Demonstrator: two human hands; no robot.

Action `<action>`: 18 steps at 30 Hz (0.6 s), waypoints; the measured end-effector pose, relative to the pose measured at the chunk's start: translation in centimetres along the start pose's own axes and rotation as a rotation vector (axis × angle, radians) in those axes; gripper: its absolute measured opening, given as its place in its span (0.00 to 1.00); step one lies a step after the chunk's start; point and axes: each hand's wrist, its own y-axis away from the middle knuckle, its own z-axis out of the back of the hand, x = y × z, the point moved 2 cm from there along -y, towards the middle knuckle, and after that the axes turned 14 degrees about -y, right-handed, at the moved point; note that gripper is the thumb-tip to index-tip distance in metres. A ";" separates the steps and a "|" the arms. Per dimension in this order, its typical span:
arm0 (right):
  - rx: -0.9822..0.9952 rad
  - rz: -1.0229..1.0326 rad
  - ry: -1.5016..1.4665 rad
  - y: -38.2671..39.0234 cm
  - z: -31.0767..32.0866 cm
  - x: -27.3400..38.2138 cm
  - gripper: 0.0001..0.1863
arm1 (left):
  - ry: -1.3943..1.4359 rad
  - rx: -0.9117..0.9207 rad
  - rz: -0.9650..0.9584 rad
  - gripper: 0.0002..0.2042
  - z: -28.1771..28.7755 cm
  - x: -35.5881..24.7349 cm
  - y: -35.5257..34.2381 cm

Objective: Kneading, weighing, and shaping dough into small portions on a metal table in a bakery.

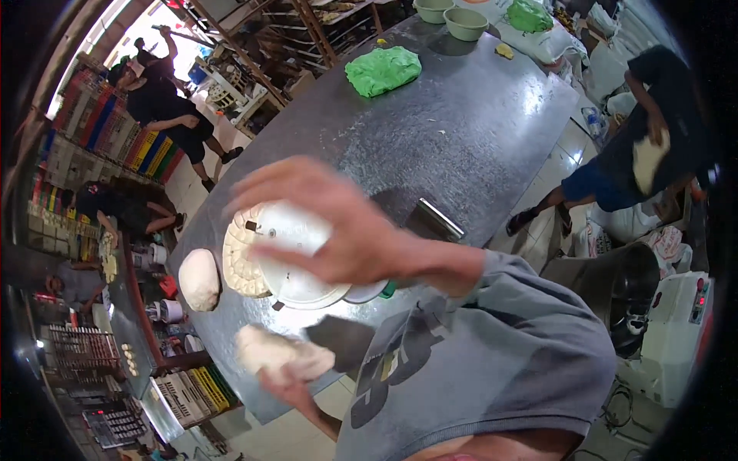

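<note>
My left hand (286, 386) grips a pale lump of dough (280, 353) low over the near-left edge of the metal table (461, 146); both are slightly blurred. My right hand (330, 223), smeared by motion, is over a round white plate-like thing (307, 294) with small dark tabs at its rim. I cannot tell whether this hand touches it. A round of dough scored into many small pieces (240, 261) lies partly under the white thing. Left of it rests a smooth dough ball (199, 280). Beyond my right forearm lies a shiny metal bar-like piece (441, 218).
Farther up the table are a green plastic bag (383, 71) and two pale bowls (466, 24). A person (653, 131) stands at the right holding something pale. More people (165, 100) are at the left, near stacked coloured crates (100, 115). A white machine (676, 338) stands at the right.
</note>
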 end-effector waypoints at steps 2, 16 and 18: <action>-0.173 -0.167 0.187 4.1 4.1 -3.4 0.10 | -0.188 0.853 0.075 0.31 -2.6 -1.3 2.4; 0.079 -0.926 -0.272 23.7 8.1 -18.1 0.46 | 0.492 0.222 -0.052 0.35 -11.4 -22.0 -4.4; 0.193 -0.899 0.001 23.5 8.4 -18.6 0.43 | 0.529 0.231 -0.026 0.34 -11.8 -22.4 -4.9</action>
